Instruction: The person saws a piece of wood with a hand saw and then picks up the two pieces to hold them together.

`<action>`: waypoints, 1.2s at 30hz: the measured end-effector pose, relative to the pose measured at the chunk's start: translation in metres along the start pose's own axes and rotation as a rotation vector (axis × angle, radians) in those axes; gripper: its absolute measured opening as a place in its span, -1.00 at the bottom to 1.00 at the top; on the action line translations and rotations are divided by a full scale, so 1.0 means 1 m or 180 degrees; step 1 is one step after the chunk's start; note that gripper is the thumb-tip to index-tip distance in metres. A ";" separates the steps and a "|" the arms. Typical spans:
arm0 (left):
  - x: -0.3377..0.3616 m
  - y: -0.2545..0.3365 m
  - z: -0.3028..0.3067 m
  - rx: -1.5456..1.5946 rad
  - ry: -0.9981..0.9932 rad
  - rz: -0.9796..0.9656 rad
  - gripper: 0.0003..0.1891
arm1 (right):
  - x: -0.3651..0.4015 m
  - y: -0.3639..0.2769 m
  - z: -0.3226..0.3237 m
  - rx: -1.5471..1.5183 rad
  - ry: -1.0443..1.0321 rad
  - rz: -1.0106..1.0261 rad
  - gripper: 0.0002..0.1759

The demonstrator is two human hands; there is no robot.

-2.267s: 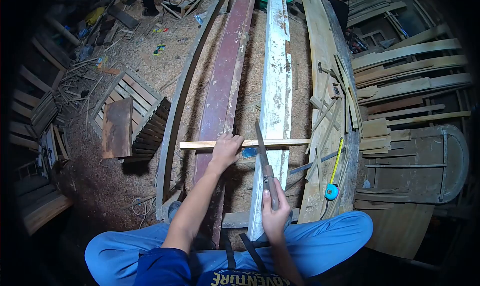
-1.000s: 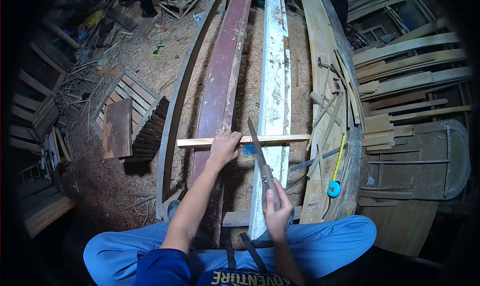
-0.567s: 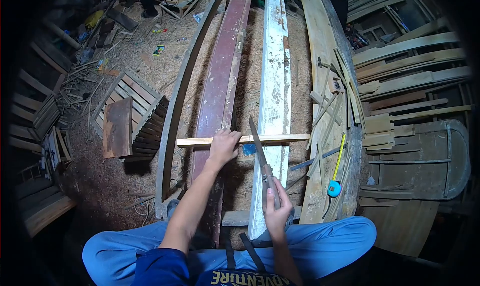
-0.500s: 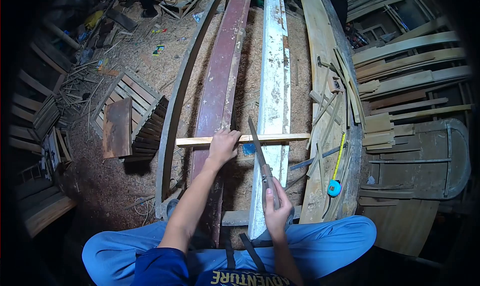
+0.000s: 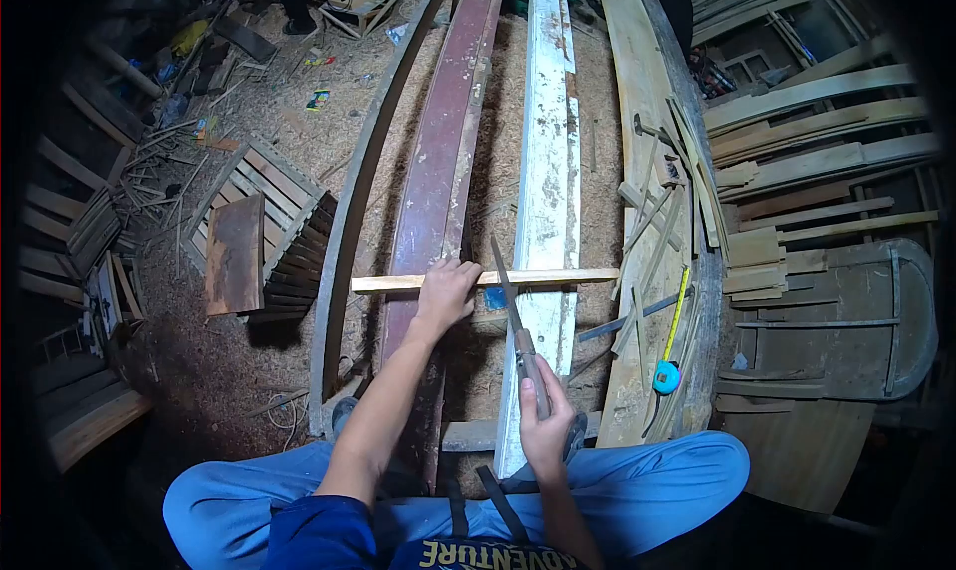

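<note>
A pale wooden strip (image 5: 568, 275) lies crosswise over a dark red beam (image 5: 438, 172) and a worn white beam (image 5: 546, 172). On the strip, just left of the gap's middle, my left hand (image 5: 448, 293) is closed around it. My right hand (image 5: 548, 426) grips the brown handle of a handsaw (image 5: 527, 346). The saw's narrow blade (image 5: 503, 276) crosses the strip a little right of my left hand, its tip pointing away from me. Whether the teeth have cut into the wood cannot be made out.
On the right plank (image 5: 625, 92) lie a hammer (image 5: 649, 127), loose wood strips and a blue tape measure (image 5: 666, 376) with its yellow blade out. A slatted crate (image 5: 289, 192) stands left on the shavings-covered floor. Stacked boards (image 5: 817, 162) fill the right side.
The handsaw has shifted slightly left, its handle leaning more to the left in my right hand. My left hand stays on the wooden strip.
</note>
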State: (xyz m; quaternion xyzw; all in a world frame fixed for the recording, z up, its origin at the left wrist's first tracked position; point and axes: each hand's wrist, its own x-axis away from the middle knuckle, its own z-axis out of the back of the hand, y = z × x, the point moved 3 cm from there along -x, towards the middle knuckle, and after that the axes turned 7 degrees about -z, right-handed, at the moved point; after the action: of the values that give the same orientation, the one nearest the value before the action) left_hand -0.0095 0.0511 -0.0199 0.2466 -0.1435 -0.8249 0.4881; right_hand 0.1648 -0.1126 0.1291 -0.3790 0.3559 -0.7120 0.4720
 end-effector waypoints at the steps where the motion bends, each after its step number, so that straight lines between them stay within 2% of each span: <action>1: 0.001 -0.001 0.000 0.0029 0.0007 0.0021 -0.59 | 0.001 -0.001 0.001 0.0018 -0.0034 -0.0009 -0.54; 8: 0.000 -0.001 0.000 0.0051 0.0018 0.0025 -0.60 | 0.004 0.005 -0.005 0.0129 0.0036 -0.0009 -0.54; 17: 0.006 0.008 -0.004 0.0087 0.0264 0.0098 -0.59 | -0.022 -0.041 -0.001 0.0431 -0.0250 -0.0356 -0.60; 19: 0.007 0.010 -0.005 -0.0058 0.0139 0.0167 -0.61 | -0.029 -0.043 -0.008 0.0286 -0.0258 -0.0395 -0.60; 21: 0.011 0.014 -0.003 -0.0060 0.0260 0.0094 -0.59 | -0.044 -0.035 -0.023 0.0447 -0.0027 -0.0039 -0.63; 24: 0.003 0.009 0.006 0.0070 0.0330 0.0110 -0.60 | -0.074 -0.027 -0.044 0.0403 -0.0026 -0.0117 -0.62; 28: -0.002 0.010 0.002 0.0068 0.0284 0.0131 -0.67 | -0.087 -0.014 -0.018 0.0314 -0.0108 -0.0025 -0.62; 31: -0.005 0.000 0.003 0.0012 0.0176 0.0097 -0.71 | -0.082 -0.003 -0.023 0.0219 -0.0304 -0.0204 -0.59; 34: -0.009 -0.002 0.000 0.0191 0.0085 0.0342 -0.75 | -0.065 0.036 -0.037 0.0048 -0.0049 0.0225 -0.55; 36: -0.011 -0.005 -0.001 0.0162 0.0102 0.0300 -0.72 | -0.057 0.058 -0.043 -0.0065 -0.0015 0.0184 -0.55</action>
State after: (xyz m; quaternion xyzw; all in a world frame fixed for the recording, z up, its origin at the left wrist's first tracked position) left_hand -0.0082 0.0628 -0.0201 0.2650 -0.1680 -0.7930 0.5222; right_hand 0.1655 -0.0702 0.0480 -0.3749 0.3729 -0.6935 0.4894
